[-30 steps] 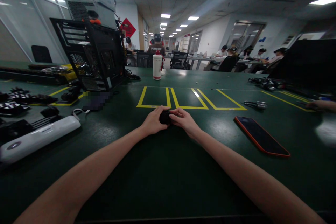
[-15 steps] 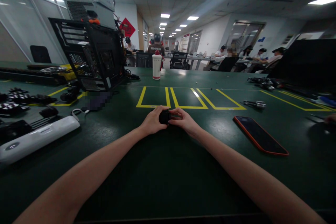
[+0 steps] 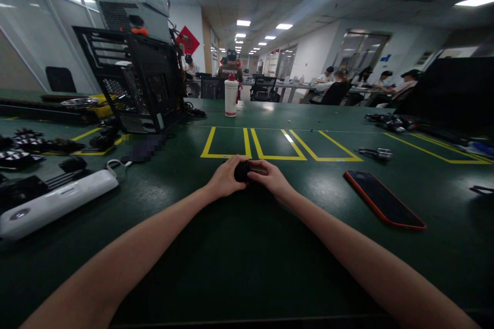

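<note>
A small black rounded object (image 3: pixel 242 171) is held between my two hands, low over the green table; its kind cannot be made out. My left hand (image 3: pixel 227 177) wraps it from the left, thumb below and fingers over the top. From the right, my right hand (image 3: pixel 269 177) pinches at its edge with thumb and fingertips. Part of the object is hidden by the fingers. Just beyond the hands, yellow tape (image 3: pixel 278 158) marks out several boxes on the tabletop.
On the right lie an orange-edged phone (image 3: pixel 386 200) and a small metal part (image 3: pixel 376 153). A white bottle (image 3: pixel 230 97) stands farther back. To the left are a black computer case (image 3: pixel 142 82), a white long device (image 3: pixel 62 200) and dark parts (image 3: pixel 31 144). People sit in the background.
My hands and the black object have hardly moved. At the far right edge, another person's hand beside a dark tool has left the view; the tool remains.
</note>
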Tool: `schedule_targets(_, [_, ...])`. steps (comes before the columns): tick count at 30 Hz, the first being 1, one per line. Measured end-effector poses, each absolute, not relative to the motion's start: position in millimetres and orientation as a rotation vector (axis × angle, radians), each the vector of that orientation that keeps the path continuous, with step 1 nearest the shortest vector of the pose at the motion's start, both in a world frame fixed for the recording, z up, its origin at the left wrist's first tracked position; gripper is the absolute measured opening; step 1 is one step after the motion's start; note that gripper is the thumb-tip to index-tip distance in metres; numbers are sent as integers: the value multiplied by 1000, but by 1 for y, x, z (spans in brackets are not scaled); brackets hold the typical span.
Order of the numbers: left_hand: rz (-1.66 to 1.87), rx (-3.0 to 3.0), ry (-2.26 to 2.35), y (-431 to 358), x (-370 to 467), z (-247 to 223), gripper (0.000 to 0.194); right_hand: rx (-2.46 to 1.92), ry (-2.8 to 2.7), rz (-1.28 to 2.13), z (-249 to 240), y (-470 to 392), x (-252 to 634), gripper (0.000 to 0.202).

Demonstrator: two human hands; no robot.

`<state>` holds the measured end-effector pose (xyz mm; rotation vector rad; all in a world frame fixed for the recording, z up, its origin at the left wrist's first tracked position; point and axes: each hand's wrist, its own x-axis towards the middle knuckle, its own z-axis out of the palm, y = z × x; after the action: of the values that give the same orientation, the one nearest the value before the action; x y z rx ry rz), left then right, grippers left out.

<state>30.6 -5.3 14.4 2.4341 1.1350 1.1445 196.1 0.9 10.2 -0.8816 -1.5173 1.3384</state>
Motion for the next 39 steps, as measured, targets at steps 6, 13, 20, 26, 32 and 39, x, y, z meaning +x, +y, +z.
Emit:
schedule_targets(6, [1141,2434,1133,-6,31,15,58,-854,-1531,1301,9,0,198,29])
schedule_targets(13, [1152,2432,1111,-7,32,17,56,-912,-1525,1233,8,4,198,27])
schedule_targets(20, [1140,2432,1136,-5,30,13,58,-922,-1537,1342,13,2,200,31])
schedule_targets(26, [1144,2436,1142,-4,31,13,59,-875,-1540,1339,12,-1,201,28])
schedule_targets(32, [1148,2444,1124,-4,31,14,58,-919,-1514,1323,9,3,200,30])
schedule_targets(39, [1144,2429,1130,-5,31,14,57,-909,-1595,1367,13,6,204,36])
